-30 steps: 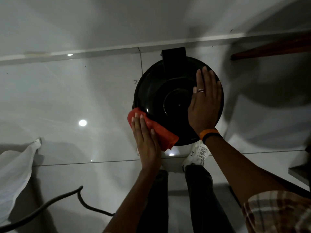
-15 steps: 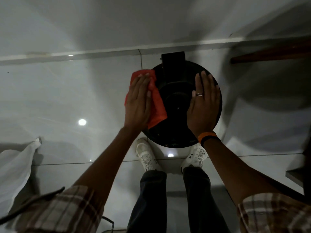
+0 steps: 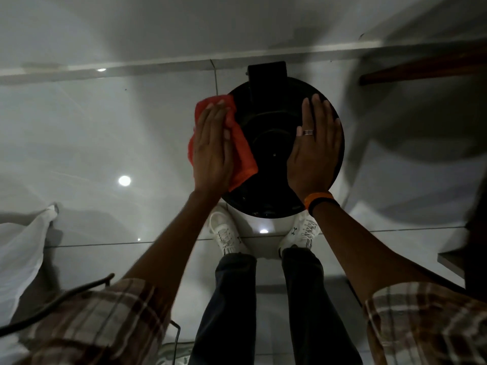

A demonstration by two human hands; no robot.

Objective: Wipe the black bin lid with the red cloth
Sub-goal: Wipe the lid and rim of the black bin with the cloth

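A round black bin lid (image 3: 271, 133) with a raised centre and a black hinge block at its far edge fills the middle of the view. The red cloth (image 3: 243, 151) lies over the lid's left rim. My left hand (image 3: 212, 148) presses flat on the cloth, fingers together and pointing away from me. Resting flat on the lid's right side is my right hand (image 3: 315, 151), fingers slightly spread, with a ring and an orange wristband; it holds nothing.
The bin stands on a glossy white tiled floor (image 3: 105, 143) close to a wall skirting. My white shoes (image 3: 226, 235) sit just under the lid. A white bag (image 3: 21, 248) and a dark cable (image 3: 60, 299) lie at the left. Dark furniture edges (image 3: 421, 67) show at the right.
My left hand has carried the red cloth from the lid's near-left edge up along the left rim, and now sits slightly further left. My right hand has stayed on the lid's right side.
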